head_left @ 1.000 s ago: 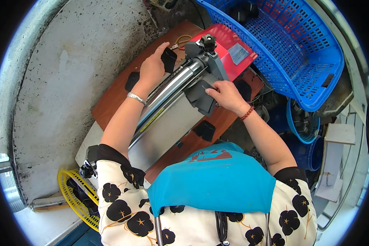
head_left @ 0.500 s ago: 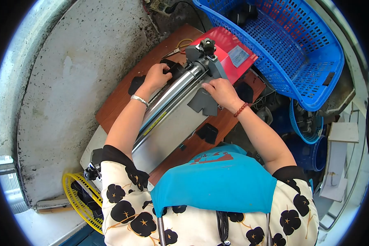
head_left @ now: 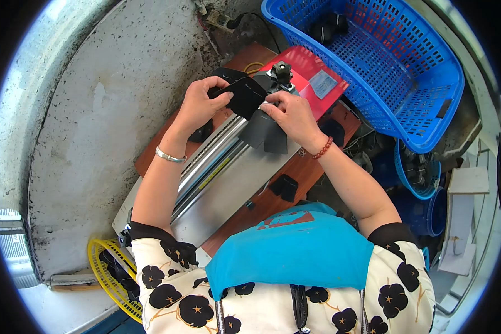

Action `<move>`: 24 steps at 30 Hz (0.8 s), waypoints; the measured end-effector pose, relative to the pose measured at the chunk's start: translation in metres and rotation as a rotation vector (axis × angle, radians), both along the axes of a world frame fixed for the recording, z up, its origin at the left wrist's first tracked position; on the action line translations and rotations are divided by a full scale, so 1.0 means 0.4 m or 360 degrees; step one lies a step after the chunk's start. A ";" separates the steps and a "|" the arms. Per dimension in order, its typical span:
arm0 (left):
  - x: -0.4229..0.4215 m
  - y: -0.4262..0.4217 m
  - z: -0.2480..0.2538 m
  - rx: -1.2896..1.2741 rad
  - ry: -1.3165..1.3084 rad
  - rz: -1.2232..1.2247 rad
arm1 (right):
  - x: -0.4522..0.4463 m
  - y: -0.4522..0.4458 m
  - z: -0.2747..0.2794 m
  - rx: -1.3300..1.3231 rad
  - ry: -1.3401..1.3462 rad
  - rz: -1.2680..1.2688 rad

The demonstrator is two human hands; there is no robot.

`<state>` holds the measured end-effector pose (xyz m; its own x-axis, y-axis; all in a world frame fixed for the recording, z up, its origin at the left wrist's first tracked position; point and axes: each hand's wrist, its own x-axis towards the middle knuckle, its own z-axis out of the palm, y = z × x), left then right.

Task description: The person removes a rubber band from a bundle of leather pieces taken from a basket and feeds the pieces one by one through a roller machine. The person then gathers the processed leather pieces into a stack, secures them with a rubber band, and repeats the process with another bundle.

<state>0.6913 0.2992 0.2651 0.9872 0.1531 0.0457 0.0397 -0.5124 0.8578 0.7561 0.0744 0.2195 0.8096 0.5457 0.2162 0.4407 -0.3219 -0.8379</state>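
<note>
Black piece [head_left: 247,96] raised over roller [head_left: 211,157], left fingers [head_left: 220,102] pinching

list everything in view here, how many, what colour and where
Machine: one, silver and red, on the board
Board: one, reddish brown, beneath the machine
Black material: layers unclear, black, in the left hand
Dark grey piece: one, dark grey, below the right hand
Loose pieces: at least three, black, around the machine
Blue baskets: two, blue, upper right and right
Bucket: at least one, dark blue, right
Yellow basket: one, yellow, lower left
Wall: one, stained white, left
Apron: one, turquoise, on the torso
Bracelets: two, silver left, red right
Hands: two, bare, above the machine
</note>
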 end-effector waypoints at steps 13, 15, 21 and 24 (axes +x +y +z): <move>-0.046 -0.031 0.036 -0.0353 0.0174 -0.0231 | -0.013 0.001 0.020 0.0270 0.0389 0.0017; -0.046 -0.038 0.037 -0.0381 0.0232 -0.0235 | -0.012 -0.001 0.015 0.0318 0.0418 0.0038; -0.038 -0.011 0.015 -0.0247 0.0018 -0.0075 | -0.005 -0.069 0.003 0.0343 0.0851 0.0190; -0.037 0.022 -0.009 -0.0146 -0.0030 0.0186 | 0.018 -0.155 -0.078 -0.0001 0.1100 0.0326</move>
<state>0.6763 0.3081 0.2614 0.9614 0.2715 0.0447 0.0780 -0.4249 0.9019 0.7633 0.0123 0.1884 0.6426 0.7011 -0.3092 -0.1388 -0.2903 -0.9468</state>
